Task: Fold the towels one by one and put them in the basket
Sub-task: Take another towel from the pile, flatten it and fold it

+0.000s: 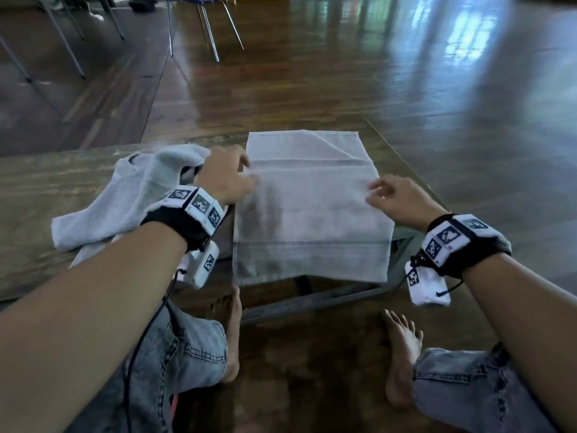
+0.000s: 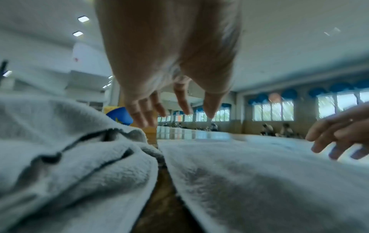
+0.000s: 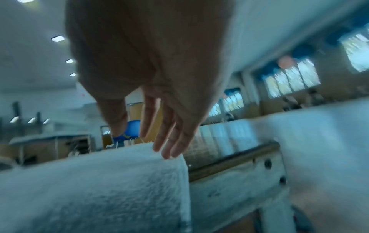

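The flat towel [image 1: 312, 207] lay on the tabletop [image 1: 37, 182], its near end hanging over the edge. The left hand [image 1: 224, 176] and right hand [image 1: 396, 198] hovered over its side edges, fingers relaxed, gripping nothing. A crumpled towel [image 1: 125, 195] lay left, partly hidden by the left arm.

My left hand [image 1: 225, 174] and right hand [image 1: 394, 196] reach forward, well apart, palms down, fingers [image 3: 171, 141] relaxed and gripping nothing, forearms bare, banded wrists level.
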Tool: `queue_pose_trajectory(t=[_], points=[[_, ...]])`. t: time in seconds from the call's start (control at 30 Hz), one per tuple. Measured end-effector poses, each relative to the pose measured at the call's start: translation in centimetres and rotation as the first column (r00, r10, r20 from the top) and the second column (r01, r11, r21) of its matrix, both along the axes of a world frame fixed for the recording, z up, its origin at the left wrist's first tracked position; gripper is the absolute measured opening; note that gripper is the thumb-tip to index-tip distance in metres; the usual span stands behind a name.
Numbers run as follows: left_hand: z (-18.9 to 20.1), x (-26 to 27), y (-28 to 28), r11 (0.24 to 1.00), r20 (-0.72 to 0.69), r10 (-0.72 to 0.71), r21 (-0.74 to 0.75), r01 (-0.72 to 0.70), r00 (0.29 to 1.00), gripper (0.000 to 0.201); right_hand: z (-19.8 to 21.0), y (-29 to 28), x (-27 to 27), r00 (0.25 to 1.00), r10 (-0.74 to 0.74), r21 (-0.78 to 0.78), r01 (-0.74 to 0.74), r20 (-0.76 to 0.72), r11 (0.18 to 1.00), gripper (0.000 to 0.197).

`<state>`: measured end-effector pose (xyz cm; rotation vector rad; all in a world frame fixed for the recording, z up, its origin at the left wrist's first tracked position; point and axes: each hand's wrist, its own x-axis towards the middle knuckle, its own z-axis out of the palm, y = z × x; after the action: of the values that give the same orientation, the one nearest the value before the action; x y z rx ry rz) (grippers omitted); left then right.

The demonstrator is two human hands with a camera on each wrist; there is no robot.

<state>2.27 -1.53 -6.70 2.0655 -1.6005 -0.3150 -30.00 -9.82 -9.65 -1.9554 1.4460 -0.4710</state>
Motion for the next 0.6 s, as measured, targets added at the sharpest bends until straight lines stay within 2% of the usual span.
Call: queue_pose_trajectory(t=[0.03, 0.07, 0.13, 0.17, 0.2, 0.27, 0.37, 0.43, 0.5, 0.57, 0.6], points=[[0.1, -0.2, 0.2, 0.992, 0.063, -0.113, 0.065, 0.109, 0.992, 0.025, -0.3, 0.2, 0.0, 0.978, 0.117, -0.019, -0.122, -0.173, 0.992, 0.036], [0.2, -0.4, 0.5, 0.961, 0.038, -0.221, 0.178, 0.211, 0.975, 0.024, -0.7, 0.3, -0.1, 0.934, 0.212, -0.013, -0.225, -0.289, 0.974, 0.041], [-0.1, -1.1, 0.9, 0.821, -0.071, -0.366, 0.444, 0.359, 0.928, 0.034, -1.1, 0.7, -0.1, 0.865, 0.313, 0.029, -0.329, -0.392, 0.944, 0.06], [-0.3, -1.7, 1.0, 0.746, -0.083, -0.407, 0.545, 0.383, 0.91, 0.044, -1.3, 0.9, -0.1, 0.847, 0.338, 0.048, -0.35, -0.41, 0.936, 0.074], [-0.6, -2.2, 1.1, 0.705, -0.055, -0.438, 0.598, 0.381, 0.897, 0.056, -1.6, 1.2, -0.2, 0.828, 0.352, 0.047, -0.37, -0.435, 0.928, 0.087], [-1.5, -2.8, 1.0, 0.723, 0.073, -0.474, 0.601, 0.341, 0.877, 0.073, -2.2, 1.7, -0.1, 0.804, 0.327, -0.034, -0.394, -0.496, 0.918, 0.094], [-2.1, -3.3, 1.1, 0.779, 0.162, -0.476, 0.534, 0.328, 0.864, 0.075, -2.7, 2.1, -0.2, 0.851, 0.238, -0.22, -0.373, -0.469, 0.901, 0.065], [-2.1, -3.3, 1.0, 0.796, 0.126, -0.483, 0.474, 0.375, 0.866, 0.058, -2.5, 2.0, -0.3, 0.874, 0.237, -0.264, -0.37, -0.424, 0.891, 0.038], [-1.8, -3.1, 0.9, 0.81, 0.086, -0.494, 0.408, 0.421, 0.865, 0.029, -2.2, 1.8, -0.5, 0.902, 0.24, -0.276, -0.349, -0.36, 0.896, 0.017], [-1.6, -2.8, 0.7, 0.847, 0.089, -0.467, 0.332, 0.416, 0.88, 0.014, -2.0, 1.5, -0.6, 0.945, 0.188, -0.325, -0.273, -0.268, 0.906, 0.005], [-1.6, -2.7, 0.6, 0.879, 0.112, -0.433, 0.273, 0.392, 0.894, 0.011, -1.9, 1.3, -0.6, 0.962, 0.143, -0.373, -0.225, -0.234, 0.9, 0.006]])
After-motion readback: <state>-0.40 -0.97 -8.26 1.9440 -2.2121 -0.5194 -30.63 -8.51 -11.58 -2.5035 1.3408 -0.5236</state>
